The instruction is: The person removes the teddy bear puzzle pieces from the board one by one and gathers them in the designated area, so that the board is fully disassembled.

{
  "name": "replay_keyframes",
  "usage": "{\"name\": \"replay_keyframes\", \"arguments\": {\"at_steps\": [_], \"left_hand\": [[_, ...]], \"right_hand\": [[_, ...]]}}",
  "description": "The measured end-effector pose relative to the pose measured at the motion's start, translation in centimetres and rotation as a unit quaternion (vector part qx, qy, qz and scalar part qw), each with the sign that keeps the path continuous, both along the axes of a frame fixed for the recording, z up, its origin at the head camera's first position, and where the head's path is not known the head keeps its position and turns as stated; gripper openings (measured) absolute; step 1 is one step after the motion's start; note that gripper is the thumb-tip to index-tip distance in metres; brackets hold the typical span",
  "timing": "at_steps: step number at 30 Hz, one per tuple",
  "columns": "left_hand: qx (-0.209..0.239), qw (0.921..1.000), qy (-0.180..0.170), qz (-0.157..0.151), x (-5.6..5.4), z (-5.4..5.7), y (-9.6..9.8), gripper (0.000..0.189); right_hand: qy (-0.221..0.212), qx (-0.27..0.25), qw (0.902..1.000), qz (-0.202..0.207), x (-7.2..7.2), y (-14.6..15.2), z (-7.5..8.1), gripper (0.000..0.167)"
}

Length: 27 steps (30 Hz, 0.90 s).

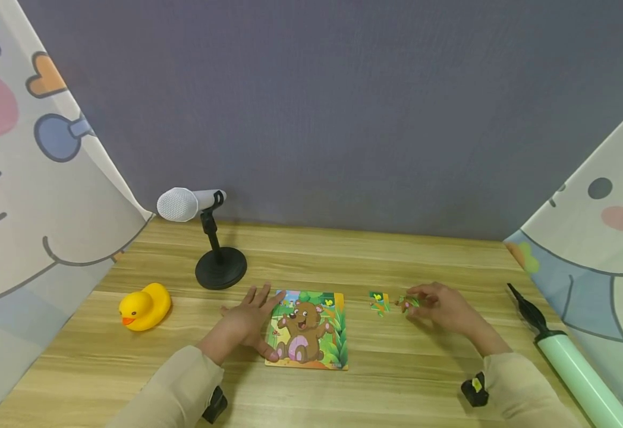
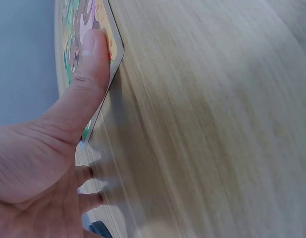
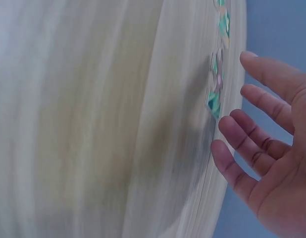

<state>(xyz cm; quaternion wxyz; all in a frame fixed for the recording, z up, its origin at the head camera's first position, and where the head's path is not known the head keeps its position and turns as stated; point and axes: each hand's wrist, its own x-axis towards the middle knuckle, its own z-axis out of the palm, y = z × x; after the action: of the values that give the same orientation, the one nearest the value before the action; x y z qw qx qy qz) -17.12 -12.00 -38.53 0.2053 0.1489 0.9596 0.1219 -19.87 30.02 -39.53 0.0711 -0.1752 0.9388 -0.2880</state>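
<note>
A bear jigsaw puzzle [image 1: 305, 333] lies on the wooden table in front of me. My left hand [image 1: 247, 324] rests at its left side, fingers spread and straight, with the thumb [image 2: 93, 59] pressed on a corner of the picture. To the right of the puzzle lie two loose puzzle pieces: one with a yellow patch [image 1: 378, 302], and a brown and green piece [image 1: 406, 304]. Right beside the brown and green piece hovers my right hand [image 1: 442, 308]. Its fingers [image 3: 242, 141] are spread and loosely bent, and nothing is between them.
At the left sits a yellow rubber duck [image 1: 145, 307]. Behind it stands a microphone [image 1: 180, 205] on a black round base [image 1: 220, 268]. A mint green pump [image 1: 579, 368] with a black nozzle lies along the right edge. A grey wall [image 1: 333, 119] closes off the table's back.
</note>
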Motion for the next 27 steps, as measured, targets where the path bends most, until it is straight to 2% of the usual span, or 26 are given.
{"name": "replay_keyframes", "arguments": {"at_steps": [8, 18, 22, 27], "left_hand": [[-0.006, 1.0, -0.001, -0.003, -0.2, -0.3, 0.0, 0.127], [-0.01, 0.9999, -0.005, -0.001, -0.2, -0.2, -0.1, 0.127], [-0.006, 1.0, -0.004, -0.001, -0.1, -0.2, -0.1, 0.127], [-0.005, 1.0, -0.004, 0.001, -0.1, -0.2, 0.0, 0.127]], "right_hand": [[-0.014, -0.052, 0.9985, 0.011, 0.7, -1.8, -0.2, 0.045], [-0.019, -0.142, 0.9891, 0.03, 2.1, -5.5, -0.1, 0.04], [-0.033, -0.158, 0.9861, 0.041, 2.6, -7.0, 0.0, 0.041], [-0.055, -0.151, 0.9854, 0.055, 3.0, -8.6, -0.3, 0.04]]}}
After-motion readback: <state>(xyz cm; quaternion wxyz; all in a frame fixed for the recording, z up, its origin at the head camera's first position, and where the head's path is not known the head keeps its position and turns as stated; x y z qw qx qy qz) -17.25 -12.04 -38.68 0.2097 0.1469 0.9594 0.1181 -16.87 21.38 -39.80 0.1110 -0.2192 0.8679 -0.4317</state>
